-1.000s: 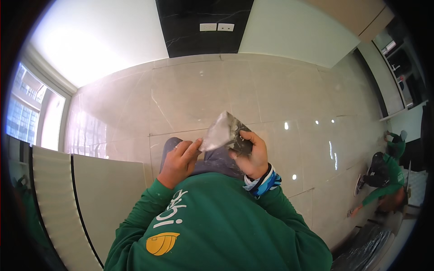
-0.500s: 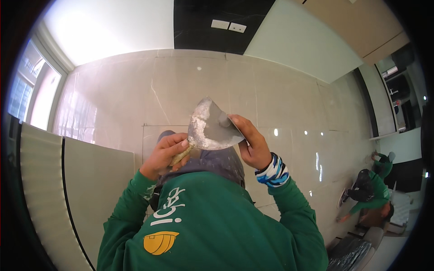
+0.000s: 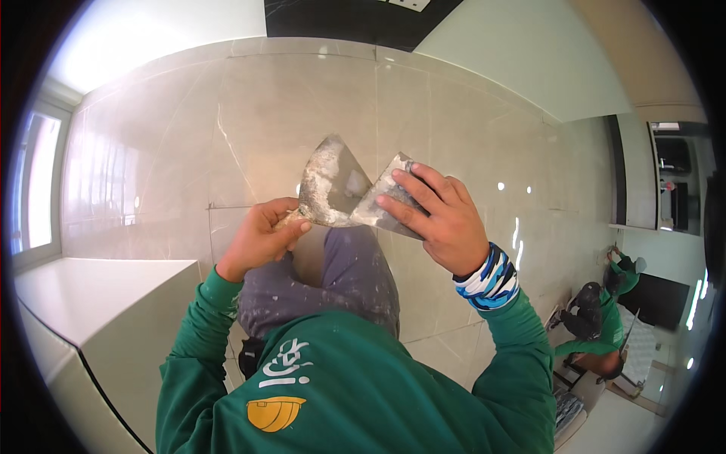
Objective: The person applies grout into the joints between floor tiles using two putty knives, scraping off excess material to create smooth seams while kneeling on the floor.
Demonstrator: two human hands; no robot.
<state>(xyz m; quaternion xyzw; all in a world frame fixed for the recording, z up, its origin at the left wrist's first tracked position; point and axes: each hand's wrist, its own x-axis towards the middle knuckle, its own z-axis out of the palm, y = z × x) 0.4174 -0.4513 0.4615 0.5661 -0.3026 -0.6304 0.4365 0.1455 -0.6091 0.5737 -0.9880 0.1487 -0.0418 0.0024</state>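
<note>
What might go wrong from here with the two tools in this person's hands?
The whitish residue on the scraper might flake onto the glossy floor. The right hand lies partly over the thin, flat plate, so a slip could graze that hand.

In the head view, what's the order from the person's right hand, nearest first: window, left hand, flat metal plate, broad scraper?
1. Flat metal plate, held in the right hand.
2. Broad scraper, left of the plate.
3. Left hand, gripping the scraper.
4. Window, far left.
</note>
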